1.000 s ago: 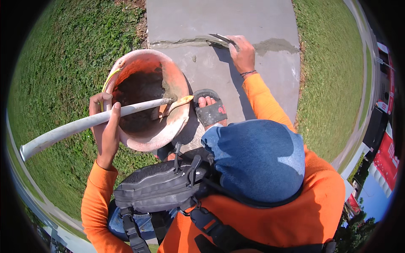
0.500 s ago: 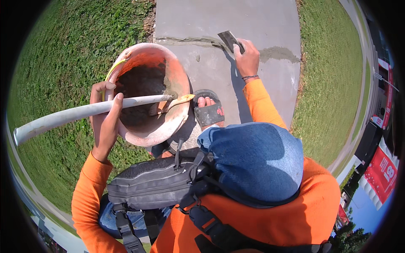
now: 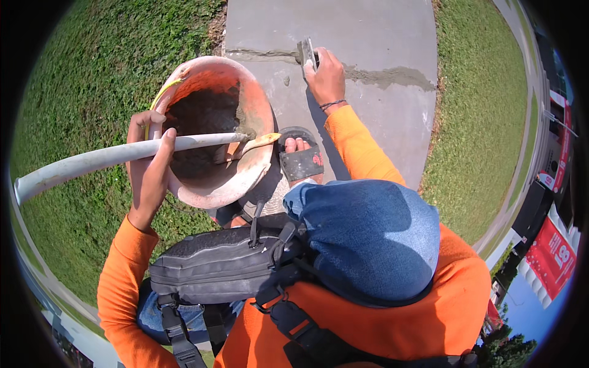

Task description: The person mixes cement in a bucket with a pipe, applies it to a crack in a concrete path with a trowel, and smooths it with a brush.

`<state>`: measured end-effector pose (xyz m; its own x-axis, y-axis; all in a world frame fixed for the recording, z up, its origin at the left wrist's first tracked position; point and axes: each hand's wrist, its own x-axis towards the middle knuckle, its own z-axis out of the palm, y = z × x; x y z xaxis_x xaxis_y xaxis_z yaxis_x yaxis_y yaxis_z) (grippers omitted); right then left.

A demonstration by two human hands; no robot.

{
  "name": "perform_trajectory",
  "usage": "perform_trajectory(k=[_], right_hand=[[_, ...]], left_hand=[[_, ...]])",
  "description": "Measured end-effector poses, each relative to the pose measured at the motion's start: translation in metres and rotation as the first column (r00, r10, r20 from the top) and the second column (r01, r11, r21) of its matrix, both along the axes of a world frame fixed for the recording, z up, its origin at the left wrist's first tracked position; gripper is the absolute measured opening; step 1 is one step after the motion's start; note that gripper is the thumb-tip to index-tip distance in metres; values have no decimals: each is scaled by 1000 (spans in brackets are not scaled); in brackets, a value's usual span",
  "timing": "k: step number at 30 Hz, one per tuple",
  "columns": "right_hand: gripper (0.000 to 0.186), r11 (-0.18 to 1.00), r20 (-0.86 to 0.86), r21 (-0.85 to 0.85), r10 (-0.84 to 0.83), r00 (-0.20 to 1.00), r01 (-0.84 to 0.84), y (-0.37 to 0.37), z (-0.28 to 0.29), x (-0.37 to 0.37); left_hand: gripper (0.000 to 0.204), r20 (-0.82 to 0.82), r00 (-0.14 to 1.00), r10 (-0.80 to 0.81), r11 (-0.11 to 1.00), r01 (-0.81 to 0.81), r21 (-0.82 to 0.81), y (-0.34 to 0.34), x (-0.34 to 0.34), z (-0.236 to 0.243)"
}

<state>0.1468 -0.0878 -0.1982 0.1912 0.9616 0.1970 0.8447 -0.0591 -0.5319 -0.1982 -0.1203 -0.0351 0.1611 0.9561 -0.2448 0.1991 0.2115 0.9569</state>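
Concrete paving (image 3: 334, 24) lies right of the mortar bucket (image 3: 208, 200); beyond the bucket runs a mortar seam (image 3: 392, 76). A whitish pipe (image 3: 83, 164) crosses the bucket's mouth, the left hand (image 3: 147, 178) clamped on it. Beyond and right of the bucket, the right hand (image 3: 327, 76) grips a metal trowel (image 3: 305, 49).

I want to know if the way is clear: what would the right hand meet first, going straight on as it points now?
Beyond the trowel it holds, the right hand would likely meet the concrete slab first; nothing stands on it ahead, but height is hard to judge.
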Motion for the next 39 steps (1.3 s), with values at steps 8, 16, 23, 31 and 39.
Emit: perform_trajectory(k=[8, 16, 23, 31, 39], right_hand=[[25, 988, 112, 105, 103, 988, -114, -11, 10, 24], [33, 986, 119, 76, 140, 983, -150, -12, -2, 23], [28, 984, 147, 31, 167, 975, -173, 2, -2, 36], [24, 992, 110, 19, 122, 986, -124, -9, 4, 33], [22, 981, -185, -101, -185, 965, 168, -8, -16, 36]], left_hand=[[21, -11, 1000, 0, 1000, 1, 26, -2, -4, -5], [25, -23, 999, -44, 995, 46, 87, 1, -1, -7], [24, -158, 987, -44, 995, 58, 86, 1, -6, -7], [22, -94, 996, -7, 999, 10, 35, 0, -6, -5], [23, -74, 997, -26, 998, 30, 51, 3, 0, -1]])
